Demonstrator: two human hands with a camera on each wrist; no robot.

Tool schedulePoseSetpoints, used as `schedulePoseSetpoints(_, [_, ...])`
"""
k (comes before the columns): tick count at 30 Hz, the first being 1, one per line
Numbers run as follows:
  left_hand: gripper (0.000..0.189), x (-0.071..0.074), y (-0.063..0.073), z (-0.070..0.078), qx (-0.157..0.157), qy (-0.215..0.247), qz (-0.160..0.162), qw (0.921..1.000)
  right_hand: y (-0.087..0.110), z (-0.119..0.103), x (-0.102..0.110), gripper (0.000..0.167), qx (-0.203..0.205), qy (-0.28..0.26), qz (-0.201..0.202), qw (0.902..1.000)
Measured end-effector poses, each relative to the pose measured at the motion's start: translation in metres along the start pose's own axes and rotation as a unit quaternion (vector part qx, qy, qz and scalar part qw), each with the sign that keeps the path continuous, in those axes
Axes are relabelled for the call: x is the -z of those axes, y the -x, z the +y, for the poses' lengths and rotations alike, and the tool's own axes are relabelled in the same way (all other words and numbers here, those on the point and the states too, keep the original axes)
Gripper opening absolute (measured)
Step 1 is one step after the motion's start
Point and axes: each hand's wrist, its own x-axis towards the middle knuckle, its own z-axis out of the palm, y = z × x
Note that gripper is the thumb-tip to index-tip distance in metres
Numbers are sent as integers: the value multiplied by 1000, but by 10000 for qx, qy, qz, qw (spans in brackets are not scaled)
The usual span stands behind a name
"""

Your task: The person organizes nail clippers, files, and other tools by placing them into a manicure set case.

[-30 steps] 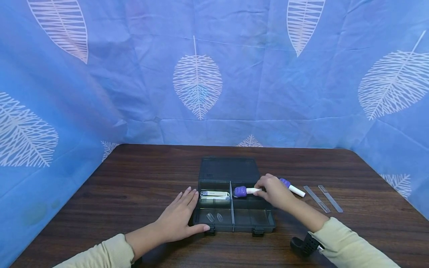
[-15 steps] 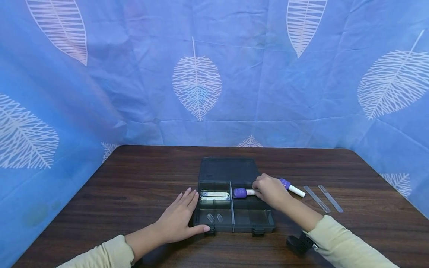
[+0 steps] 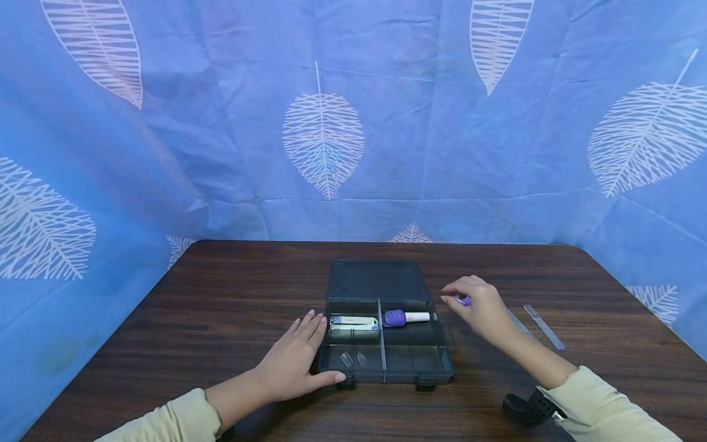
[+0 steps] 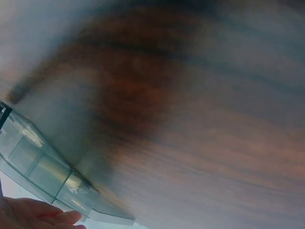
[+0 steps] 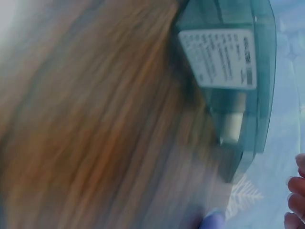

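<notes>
A: ok what's the left hand (image 3: 295,359) up to from where you're standing?

B: resting along the side of an open see-through dark box (image 3: 417,357), fingers pretty straight, thumb on the front edge.

A: and the right hand (image 3: 479,307)?

B: well apart from the left one, on the other side of the box, arched over a purple bottle (image 3: 464,301). there's a gap between thumb and fingertips. hand covers most of the bottle tho, so honestly can't tell if they're touching it.

A: what's in the box?

B: a white-capped bottle (image 3: 394,318), also purple, lying in the back compartment on the right hand's side. nail clipper (image 3: 353,320) in the back one beside the left fingertips, plus two little clear pieces (image 3: 346,360) in the front one near the left thumb.

A: anything else on the bench (image 3: 248,282)?

B: yeah, two pale strips (image 3: 544,327) on the outer side of the right wrist, one partly hidden by it.
</notes>
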Motion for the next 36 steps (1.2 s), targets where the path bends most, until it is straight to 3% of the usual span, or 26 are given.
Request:
schedulePoseSetpoints(4, [94,0,0,0,10,27,-30,10000,8,7,8,14,-157,39,201,9997])
schedulePoseSetpoints(16, [94,-1,1,-1,6,-5,-9,10000,29,35,20,20,-948,63,314,9950])
schedulePoseSetpoints(26, [94,-2,0,0,-3,24,-61,10000,44,50,25,23,-1980,5,-562,9786])
schedulePoseSetpoints(36, [94,-2,0,0,13,16,-65,10000,48,59,23,27,-2793,-206,-1545,9475])
